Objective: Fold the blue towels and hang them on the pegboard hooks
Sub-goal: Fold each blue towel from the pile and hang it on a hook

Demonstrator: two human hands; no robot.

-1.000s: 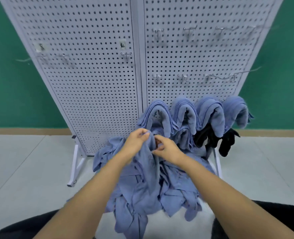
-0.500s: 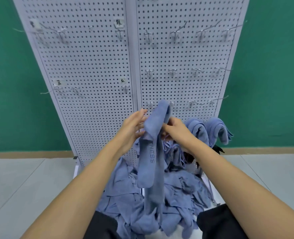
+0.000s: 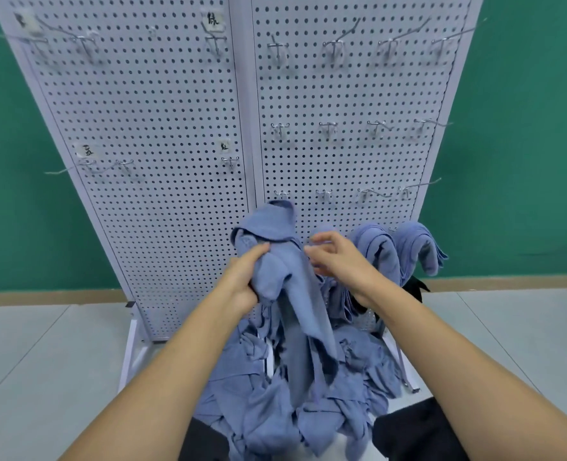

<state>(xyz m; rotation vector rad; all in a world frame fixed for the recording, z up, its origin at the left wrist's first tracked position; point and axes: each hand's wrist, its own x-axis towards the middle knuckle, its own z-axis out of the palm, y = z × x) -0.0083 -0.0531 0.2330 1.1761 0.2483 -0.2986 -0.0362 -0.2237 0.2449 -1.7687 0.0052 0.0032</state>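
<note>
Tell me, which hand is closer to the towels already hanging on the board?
Right. The right hand is just left of the hanging towels; the left hand is farther left, gripping the raised towel.

The towel has risen from the pile to just below the lowest hooks of the pegboard, its top now flopped over. The left hand now bunches it; the right hand has let go of its top.

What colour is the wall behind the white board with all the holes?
The wall is green, clearest in the head view.
</note>
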